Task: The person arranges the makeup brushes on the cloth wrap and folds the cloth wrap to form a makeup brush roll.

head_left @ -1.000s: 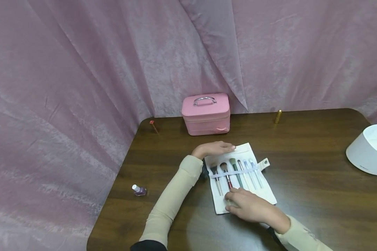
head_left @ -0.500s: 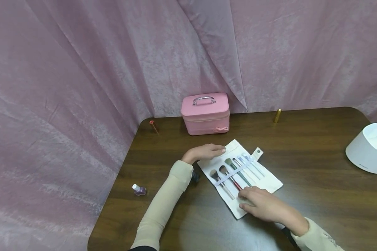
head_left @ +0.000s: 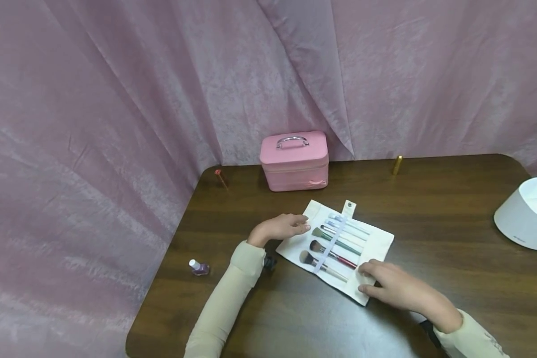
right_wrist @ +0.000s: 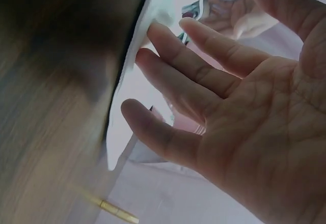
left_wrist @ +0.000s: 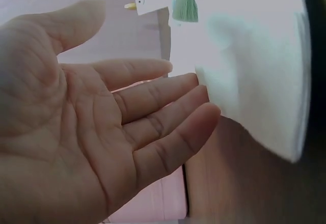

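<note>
A white cloth brush roll [head_left: 376, 242] lies unrolled on the dark wooden table [head_left: 429, 199]. Several makeup brushes [head_left: 335, 246] are tucked under its lilac band, heads pointing left. My left hand [head_left: 295, 227] lies flat with straight fingers touching the roll's left edge. My right hand [head_left: 373, 278] presses relaxed fingers on the roll's near right corner. The left wrist view has the open left hand [left_wrist: 168, 107] against the white cloth [left_wrist: 249, 71], a green brush head [left_wrist: 184, 5] above. In the right wrist view the right hand [right_wrist: 173, 71] spreads its fingers over the cloth [right_wrist: 158, 5].
A pink vanity case [head_left: 294, 160] stands at the table's back edge, with a gold tube [head_left: 397, 165] to its right and a small red stick [head_left: 221, 178] to its left. A purple nail polish bottle [head_left: 199, 267] sits near the left edge. A white round container [head_left: 525, 214] is at far right.
Both hands have turned the brush roll counter-clockwise, so the brush heads now point left instead of away. The right hand slid right, the left hand moved nearer and left.
</note>
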`<state>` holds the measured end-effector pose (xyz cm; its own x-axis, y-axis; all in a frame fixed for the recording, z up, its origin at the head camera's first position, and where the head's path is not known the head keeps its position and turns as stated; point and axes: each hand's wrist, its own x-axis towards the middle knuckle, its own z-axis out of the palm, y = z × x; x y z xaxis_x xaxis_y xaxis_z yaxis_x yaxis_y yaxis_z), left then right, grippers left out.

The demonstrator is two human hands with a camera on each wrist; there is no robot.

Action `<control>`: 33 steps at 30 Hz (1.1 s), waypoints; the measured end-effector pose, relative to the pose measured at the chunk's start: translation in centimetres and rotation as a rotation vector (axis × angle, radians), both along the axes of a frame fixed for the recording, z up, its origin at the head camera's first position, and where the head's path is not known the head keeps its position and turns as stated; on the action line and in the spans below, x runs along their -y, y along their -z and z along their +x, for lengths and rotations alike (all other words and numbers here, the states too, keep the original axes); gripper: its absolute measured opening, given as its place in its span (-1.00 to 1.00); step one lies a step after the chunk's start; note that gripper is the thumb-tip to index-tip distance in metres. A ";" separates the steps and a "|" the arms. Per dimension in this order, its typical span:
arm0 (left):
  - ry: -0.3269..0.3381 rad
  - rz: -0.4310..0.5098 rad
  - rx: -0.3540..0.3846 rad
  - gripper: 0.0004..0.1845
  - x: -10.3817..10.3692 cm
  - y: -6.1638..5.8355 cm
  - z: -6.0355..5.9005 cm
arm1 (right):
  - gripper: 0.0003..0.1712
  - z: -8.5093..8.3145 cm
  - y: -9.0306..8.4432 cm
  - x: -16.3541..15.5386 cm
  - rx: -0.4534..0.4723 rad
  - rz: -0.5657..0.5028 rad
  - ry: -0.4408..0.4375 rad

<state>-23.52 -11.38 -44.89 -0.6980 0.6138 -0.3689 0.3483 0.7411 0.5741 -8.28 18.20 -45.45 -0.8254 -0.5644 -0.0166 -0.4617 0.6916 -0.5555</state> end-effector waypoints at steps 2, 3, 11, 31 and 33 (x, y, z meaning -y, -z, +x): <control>-0.010 0.002 -0.004 -0.38 0.2 0.0 0.6 | -0.63 -0.1 -0.1 -0.3 0.000 0.003 -0.002; -0.014 0.000 -0.010 -0.38 0.3 0.0 0.9 | -0.61 -0.2 -0.1 -0.4 0.002 0.007 -0.004; -0.073 -0.011 -0.023 -0.36 0.8 -0.5 3.4 | -0.43 -1.9 -0.2 -1.2 0.028 0.032 0.011; -0.001 -0.227 -0.165 -0.09 -0.3 0.3 9.2 | 0.01 -2.2 0.0 -1.1 -0.018 0.076 0.137; 0.016 -0.250 -0.193 -0.11 -0.3 0.5 9.4 | 0.06 -1.9 0.0 -0.8 0.004 0.116 0.136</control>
<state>-14.12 -11.13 -45.37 -0.7608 0.5322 -0.3714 0.4458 0.8445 0.2968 -10.21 18.95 -45.41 -0.8937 -0.4416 -0.0788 -0.3572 0.8069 -0.4704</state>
